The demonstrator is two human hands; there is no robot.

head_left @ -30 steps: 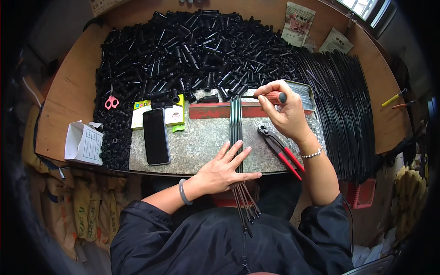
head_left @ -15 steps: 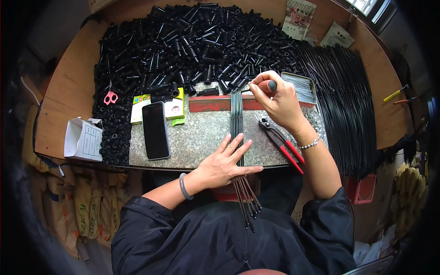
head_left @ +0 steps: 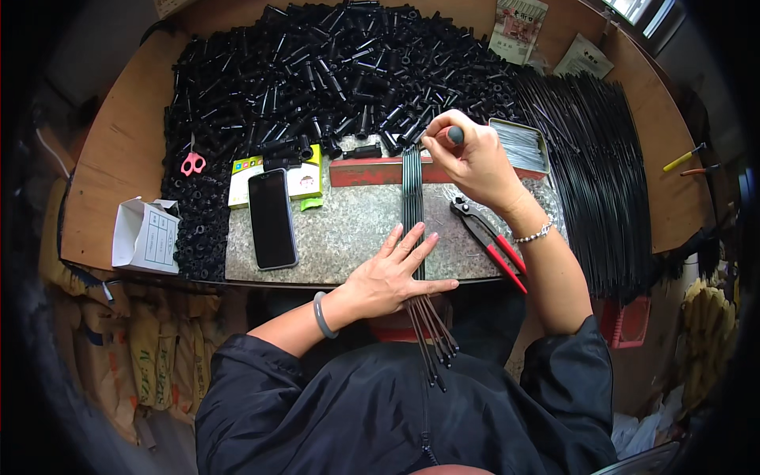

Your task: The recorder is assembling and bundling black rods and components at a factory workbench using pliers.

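Several thin black rods lie side by side across the stone-patterned board, their knobbed near ends fanning out over my lap. My left hand rests flat on them, fingers spread, pressing from above. Their far ends cross a red metal bar. Just right of those ends, my right hand is closed round the red handle of a hand tool with a dark butt end. The tool's working tip is hardly visible, so its exact kind is unclear. Red-handled cutting pincers lie below my right hand.
A heap of black tubular parts fills the back. Long black rods are stacked at the right, beside a tin of thin wires. To the left are a phone, a yellow-green box, pink scissors and a white carton.
My right hand, with the tool, has shifted slightly left and away from me, closer to the rods' far ends. My left hand stays flat on the rods. The whole view has shifted slightly.
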